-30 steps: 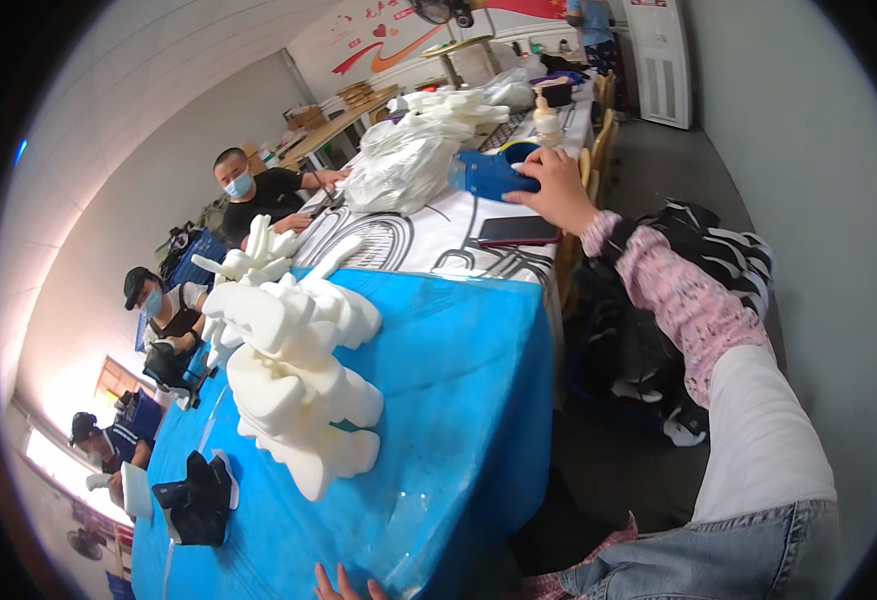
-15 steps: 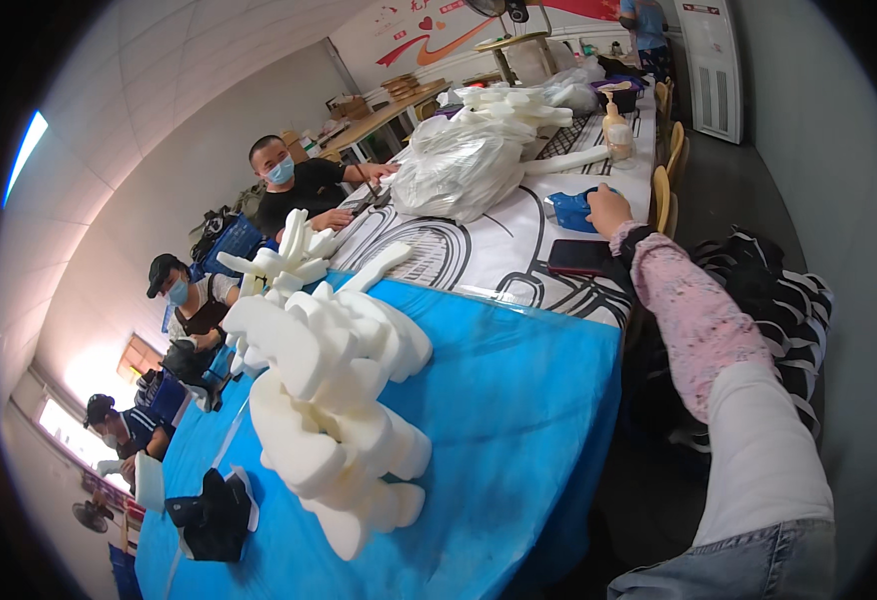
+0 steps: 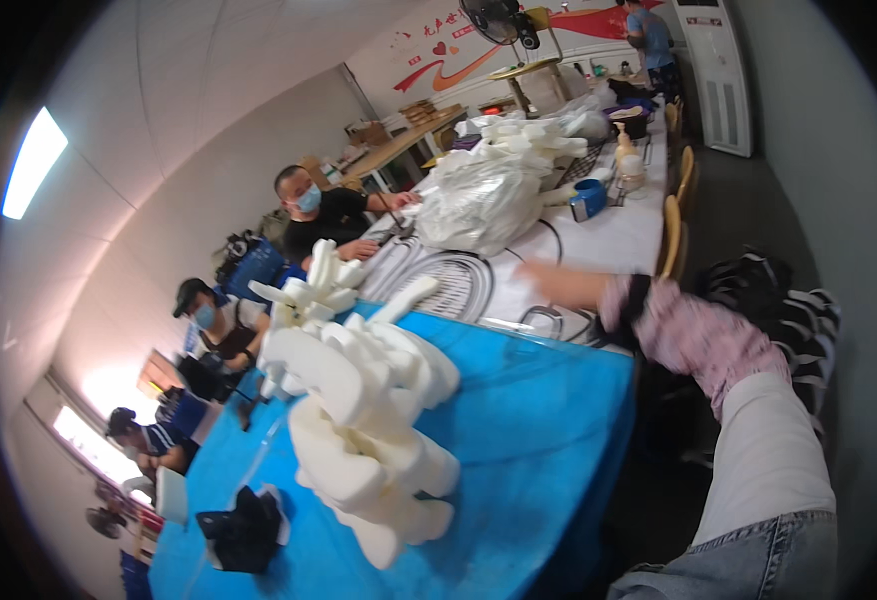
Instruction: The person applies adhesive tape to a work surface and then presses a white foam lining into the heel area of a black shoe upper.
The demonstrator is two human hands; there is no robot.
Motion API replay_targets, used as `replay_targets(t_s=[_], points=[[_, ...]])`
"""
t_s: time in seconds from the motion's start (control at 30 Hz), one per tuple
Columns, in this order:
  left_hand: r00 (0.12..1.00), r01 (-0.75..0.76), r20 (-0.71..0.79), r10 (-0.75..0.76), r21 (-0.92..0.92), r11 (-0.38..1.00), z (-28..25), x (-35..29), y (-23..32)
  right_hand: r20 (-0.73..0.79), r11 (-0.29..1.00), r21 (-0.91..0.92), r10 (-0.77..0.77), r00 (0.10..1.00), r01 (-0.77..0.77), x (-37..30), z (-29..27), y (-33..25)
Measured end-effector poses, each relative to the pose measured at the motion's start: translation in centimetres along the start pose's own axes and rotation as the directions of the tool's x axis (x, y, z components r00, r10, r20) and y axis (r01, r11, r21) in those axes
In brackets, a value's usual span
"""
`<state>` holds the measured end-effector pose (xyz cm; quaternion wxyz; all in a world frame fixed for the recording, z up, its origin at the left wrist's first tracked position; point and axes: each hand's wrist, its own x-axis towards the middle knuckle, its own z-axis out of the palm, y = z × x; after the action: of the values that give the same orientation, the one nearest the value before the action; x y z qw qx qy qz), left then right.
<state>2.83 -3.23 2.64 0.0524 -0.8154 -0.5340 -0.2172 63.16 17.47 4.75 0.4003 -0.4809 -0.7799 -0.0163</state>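
My right hand is smeared by motion over the white patterned tabletop. Its fingers do not show clearly, and I cannot tell whether anything is in them. Beyond it stands a blue, rounded object that looks like a tape roll or dispenser, apart from the hand. A large heap of white foam pieces rests on the blue table cover. Nearer the left lies a black fabric piece with a white edge. My left hand is out of view.
A clear plastic bag of white pieces sits farther up the table, near a pump bottle. Masked people work along the left side. Yellow chairs and black-and-white striped cloth are on the right.
My right hand has let go of the blue object, which now stands farther up the table, and has drawn back toward me. The phone seen earlier no longer shows. The view has shifted.
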Motion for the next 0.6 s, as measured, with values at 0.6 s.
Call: replay_targets(t_s=[0.6], points=[[0.974, -0.102, -0.212, 0.084, -0.076, 0.992, 0.1, -0.1, -2.4, 0.390, 0.799, 0.596, -0.203, 0.898, -0.078, -8.5, 14.9, -43.2]])
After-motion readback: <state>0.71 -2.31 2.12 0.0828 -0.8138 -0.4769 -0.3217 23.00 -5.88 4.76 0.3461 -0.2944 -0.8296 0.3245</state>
